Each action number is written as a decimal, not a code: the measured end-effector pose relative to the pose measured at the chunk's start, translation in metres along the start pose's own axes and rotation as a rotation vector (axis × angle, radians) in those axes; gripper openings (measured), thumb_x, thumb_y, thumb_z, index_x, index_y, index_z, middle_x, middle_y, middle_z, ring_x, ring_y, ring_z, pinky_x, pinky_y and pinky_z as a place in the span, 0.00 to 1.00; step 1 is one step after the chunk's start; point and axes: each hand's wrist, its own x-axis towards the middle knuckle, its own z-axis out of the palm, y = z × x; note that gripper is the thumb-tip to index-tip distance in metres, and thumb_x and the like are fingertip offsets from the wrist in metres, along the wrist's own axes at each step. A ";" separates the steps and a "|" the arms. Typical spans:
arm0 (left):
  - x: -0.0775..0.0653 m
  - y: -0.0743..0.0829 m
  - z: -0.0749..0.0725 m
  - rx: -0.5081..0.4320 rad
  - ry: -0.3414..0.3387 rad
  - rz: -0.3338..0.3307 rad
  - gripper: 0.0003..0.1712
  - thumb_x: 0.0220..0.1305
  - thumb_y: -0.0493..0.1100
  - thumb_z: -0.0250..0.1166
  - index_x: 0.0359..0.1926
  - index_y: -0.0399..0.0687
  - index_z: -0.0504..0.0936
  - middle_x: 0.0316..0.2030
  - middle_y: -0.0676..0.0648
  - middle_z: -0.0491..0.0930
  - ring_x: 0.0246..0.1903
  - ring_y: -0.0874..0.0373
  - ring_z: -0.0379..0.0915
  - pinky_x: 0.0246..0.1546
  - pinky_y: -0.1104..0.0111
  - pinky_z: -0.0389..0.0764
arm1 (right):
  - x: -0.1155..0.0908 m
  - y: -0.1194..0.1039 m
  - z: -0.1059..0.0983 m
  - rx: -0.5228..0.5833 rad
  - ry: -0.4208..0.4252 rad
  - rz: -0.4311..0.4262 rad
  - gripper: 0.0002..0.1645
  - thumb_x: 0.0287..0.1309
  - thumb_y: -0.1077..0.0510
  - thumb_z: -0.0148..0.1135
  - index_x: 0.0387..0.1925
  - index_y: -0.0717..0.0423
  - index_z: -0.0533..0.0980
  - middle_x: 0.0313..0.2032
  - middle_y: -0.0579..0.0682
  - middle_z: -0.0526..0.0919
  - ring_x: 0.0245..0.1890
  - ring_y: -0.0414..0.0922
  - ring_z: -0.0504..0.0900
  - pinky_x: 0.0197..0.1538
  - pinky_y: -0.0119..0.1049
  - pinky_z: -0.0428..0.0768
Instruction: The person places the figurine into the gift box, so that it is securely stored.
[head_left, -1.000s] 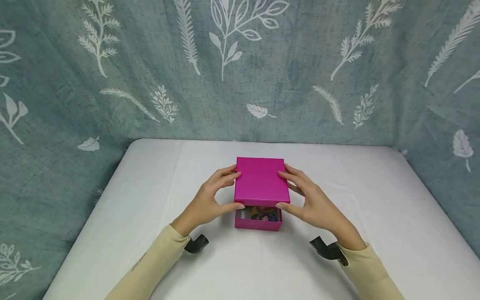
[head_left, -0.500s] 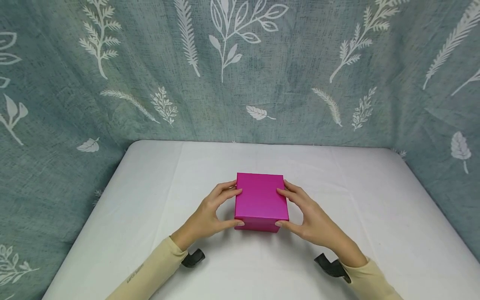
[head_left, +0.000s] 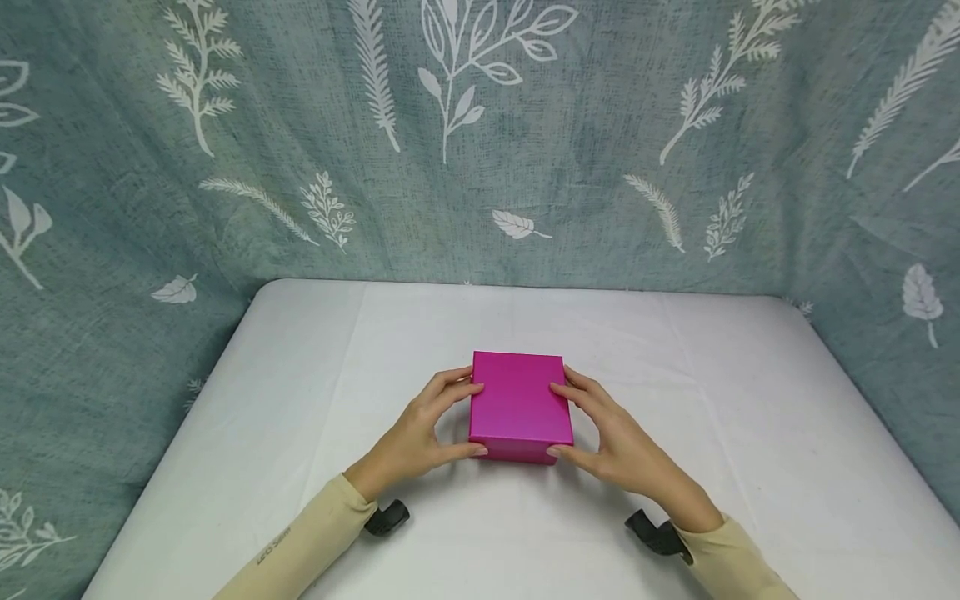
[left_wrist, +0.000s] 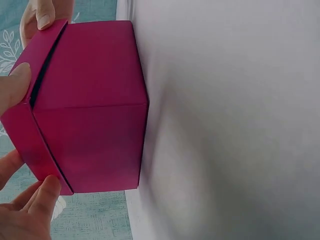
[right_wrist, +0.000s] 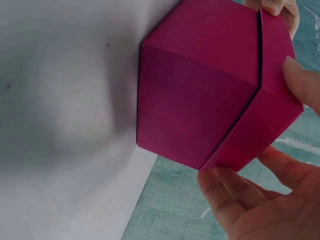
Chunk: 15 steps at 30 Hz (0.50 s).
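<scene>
A magenta lid (head_left: 519,396) covers the top of a box (left_wrist: 95,150) of the same colour standing on the table. In the left wrist view the lid's rim overlaps the upper walls, with a dark gap along one side. My left hand (head_left: 416,429) grips the lid's left side, thumb at the near corner and fingers along the side. Opposite it, my right hand (head_left: 622,442) holds the lid's right side, its thumb also at the near edge. The inside of the box is hidden by the lid.
A white cloth covers the table (head_left: 300,350). Behind and beside it hangs a blue-green curtain (head_left: 585,125) printed with white leaves. A black strap piece (head_left: 388,518) sticks out at the left wrist, and another black strap piece (head_left: 656,533) at the right.
Both hands have brought the lid down and towards me onto the box. Small colourful items seen inside a second ago are covered now. The last half second shows only slight further lowering.
</scene>
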 end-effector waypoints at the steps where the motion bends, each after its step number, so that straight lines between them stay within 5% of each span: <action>1: 0.000 -0.001 0.000 0.004 0.000 0.004 0.44 0.49 0.44 0.79 0.66 0.41 0.70 0.68 0.40 0.62 0.65 0.48 0.67 0.64 0.59 0.72 | 0.000 0.000 0.000 -0.001 -0.001 0.000 0.48 0.49 0.52 0.77 0.69 0.57 0.65 0.73 0.58 0.57 0.70 0.56 0.64 0.64 0.53 0.72; 15: 0.001 -0.006 0.001 -0.027 -0.017 -0.015 0.43 0.49 0.43 0.79 0.66 0.40 0.70 0.68 0.39 0.62 0.65 0.47 0.68 0.63 0.59 0.73 | 0.003 0.005 0.005 -0.002 -0.024 0.020 0.49 0.48 0.52 0.77 0.69 0.59 0.65 0.72 0.60 0.58 0.70 0.58 0.64 0.65 0.56 0.71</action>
